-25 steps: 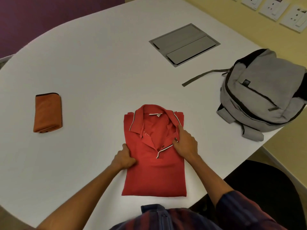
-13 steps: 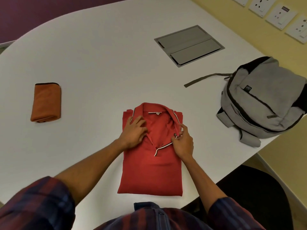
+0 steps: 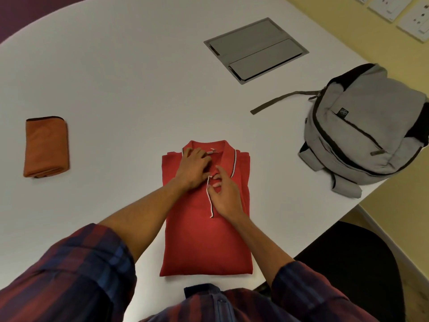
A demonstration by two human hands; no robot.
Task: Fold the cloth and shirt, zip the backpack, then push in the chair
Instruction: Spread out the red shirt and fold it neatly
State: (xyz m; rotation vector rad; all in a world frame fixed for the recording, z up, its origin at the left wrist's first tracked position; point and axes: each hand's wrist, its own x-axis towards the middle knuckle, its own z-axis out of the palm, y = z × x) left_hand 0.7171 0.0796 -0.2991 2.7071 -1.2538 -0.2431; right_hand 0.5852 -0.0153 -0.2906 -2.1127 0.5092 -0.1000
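Red polo shirt (image 3: 206, 240), folded into a rectangle, collar at its far end, lying flat at the near table edge. Orange cloth (image 3: 46, 147), folded into a compact block, far to its left. Grey backpack (image 3: 371, 126) with black zip lines lying flat at right; black chair (image 3: 352, 263) at near right, beside the table edge.

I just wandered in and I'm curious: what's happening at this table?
A person is tidying up at a white table. Both hands are on a red polo shirt that already lies folded into a rectangle: the left hand rests on the collar area, and the right hand pinches the striped placket edge. An orange cloth sits folded off to the left. A grey backpack lies on the right, near the table's edge, untouched. A dark chair stands beside the person.
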